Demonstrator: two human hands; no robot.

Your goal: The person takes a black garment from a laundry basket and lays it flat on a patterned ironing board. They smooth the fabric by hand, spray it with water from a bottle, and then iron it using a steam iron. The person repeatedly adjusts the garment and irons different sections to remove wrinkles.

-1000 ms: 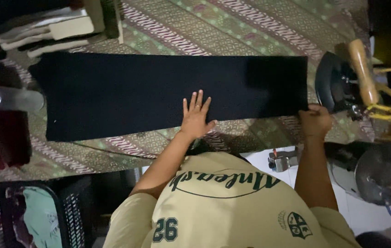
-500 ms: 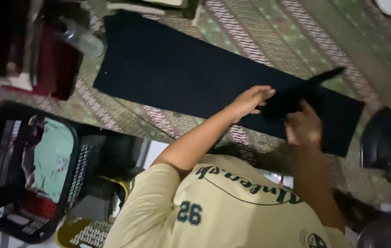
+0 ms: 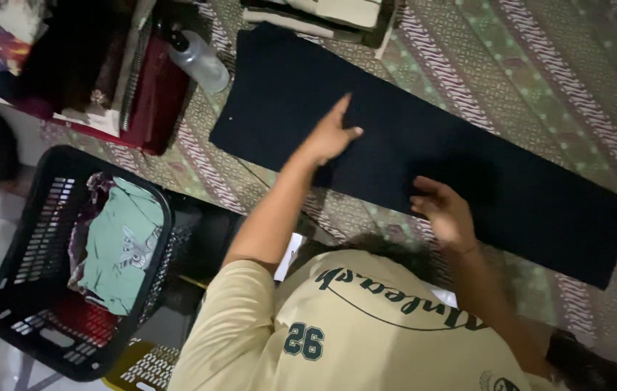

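A long dark navy cloth lies flat across a striped patterned mat. My left hand rests flat on the cloth toward its left end, fingers stretched out and close together. My right hand sits on the cloth by its near edge, fingers spread and slightly curled, with nothing in it. My cream shirt with dark lettering fills the bottom of the view.
A black plastic laundry basket holding a green garment stands at the lower left. A clear plastic bottle and a dark red pile lie beyond the cloth's left end. Folded light clothes sit at the top edge.
My right hand has let go of the cloth end it was lifting; the cloth now lies flat. My left hand has slid left along it. The view has swung left, showing the basket.
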